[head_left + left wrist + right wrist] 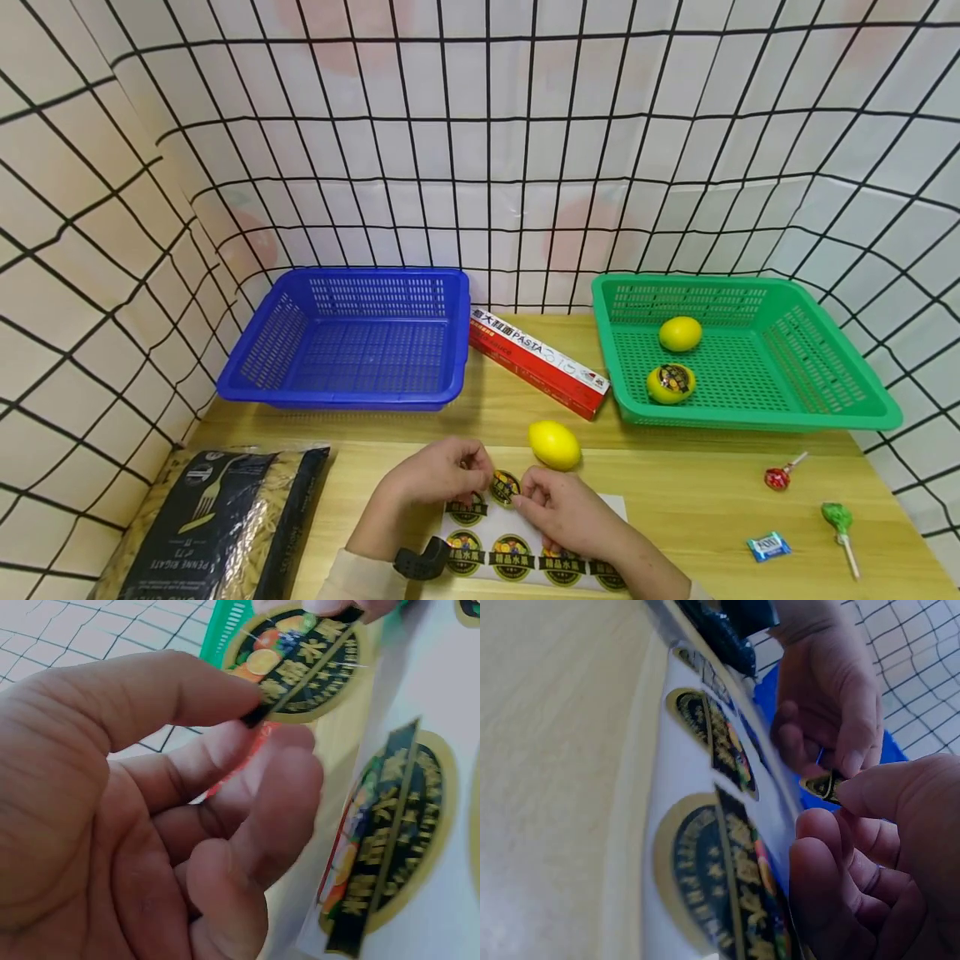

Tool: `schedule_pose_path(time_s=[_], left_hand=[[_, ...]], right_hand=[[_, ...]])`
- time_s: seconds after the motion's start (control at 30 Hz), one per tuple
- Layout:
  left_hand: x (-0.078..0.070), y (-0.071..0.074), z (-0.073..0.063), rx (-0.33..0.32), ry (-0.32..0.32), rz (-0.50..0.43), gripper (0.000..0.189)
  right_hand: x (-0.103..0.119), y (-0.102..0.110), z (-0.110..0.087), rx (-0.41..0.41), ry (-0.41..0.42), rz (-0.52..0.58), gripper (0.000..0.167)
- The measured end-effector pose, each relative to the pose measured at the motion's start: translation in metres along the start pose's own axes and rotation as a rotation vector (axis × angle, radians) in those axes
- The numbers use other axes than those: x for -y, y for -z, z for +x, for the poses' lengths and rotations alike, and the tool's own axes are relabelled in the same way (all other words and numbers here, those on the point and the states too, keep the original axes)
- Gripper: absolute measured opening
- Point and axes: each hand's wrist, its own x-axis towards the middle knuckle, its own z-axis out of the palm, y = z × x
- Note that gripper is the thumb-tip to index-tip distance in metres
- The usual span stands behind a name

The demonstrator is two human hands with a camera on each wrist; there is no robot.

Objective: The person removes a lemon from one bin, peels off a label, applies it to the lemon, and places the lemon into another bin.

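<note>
My left hand (438, 472) and right hand (566, 510) face each other over a white sticker sheet (617, 505). Between them is a round black-and-gold fruit sticker (506, 485), peeled off and lifted above the sheet. In the left wrist view my left thumb and forefinger pinch one end of the sticker (315, 667), while right fingertips hold its other end. From the right wrist, the sticker (821, 786) shows edge-on between both sets of fingertips. Several matching stickers (512, 557) remain on the sheet. A yellow lemon (555, 444) lies just beyond my hands.
A blue basket (341, 396) stands back left, a green basket (765, 417) with two lemons back right, one bearing a sticker. Between them lies a pasta box (540, 362). A penne bag (210, 525) is at left; lollipops (837, 518) and a blue-wrapped candy (768, 547) at right.
</note>
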Motion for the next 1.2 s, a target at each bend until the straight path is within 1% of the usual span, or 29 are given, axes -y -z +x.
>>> schedule_pose_path(time_s=[0.17,0.27,0.33,0.4,0.57,0.63,0.73,0.83,0.97,1.07,1.13,1.2], left_hand=[[-0.003,-0.004,0.002,-0.039,-0.018,-0.023,0.007],[-0.005,-0.006,0.003,-0.073,-0.029,-0.028,0.009],[-0.005,-0.008,0.005,-0.097,-0.039,-0.025,0.010],[-0.005,-0.009,0.006,-0.107,-0.049,-0.032,0.010],[-0.006,-0.009,0.006,-0.108,-0.062,-0.074,0.011],[-0.006,-0.008,0.006,-0.109,-0.070,-0.088,0.012],[-0.006,-0.008,0.006,-0.115,-0.079,-0.103,0.013],[-0.006,-0.008,0.007,-0.128,-0.083,-0.105,0.012],[-0.005,-0.009,0.008,-0.143,-0.092,-0.129,0.009],[-0.005,-0.009,0.010,-0.153,-0.107,-0.140,0.009],[-0.004,-0.010,0.011,-0.161,-0.115,-0.136,0.011],[-0.004,-0.011,0.012,-0.168,-0.118,-0.137,0.011]], right_hand=[[0.008,0.006,-0.004,-0.024,0.024,0.004,0.018],[0.012,0.012,-0.006,-0.062,0.055,-0.008,0.018],[0.013,0.018,-0.006,-0.101,0.074,-0.034,0.016],[0.012,0.024,-0.006,-0.154,0.083,-0.069,0.014],[0.011,0.040,-0.006,-0.308,0.034,-0.127,0.008],[0.009,0.046,-0.006,-0.351,0.025,-0.143,0.007],[0.008,0.053,-0.007,-0.383,0.026,-0.153,0.006],[0.007,0.058,-0.007,-0.393,0.022,-0.144,0.007],[0.005,0.060,-0.006,-0.372,-0.003,-0.149,0.010],[0.002,0.058,-0.005,-0.311,0.008,-0.139,0.010],[0.001,0.056,-0.004,-0.260,0.027,-0.114,0.009],[0.000,0.055,-0.004,-0.232,0.034,-0.087,0.009]])
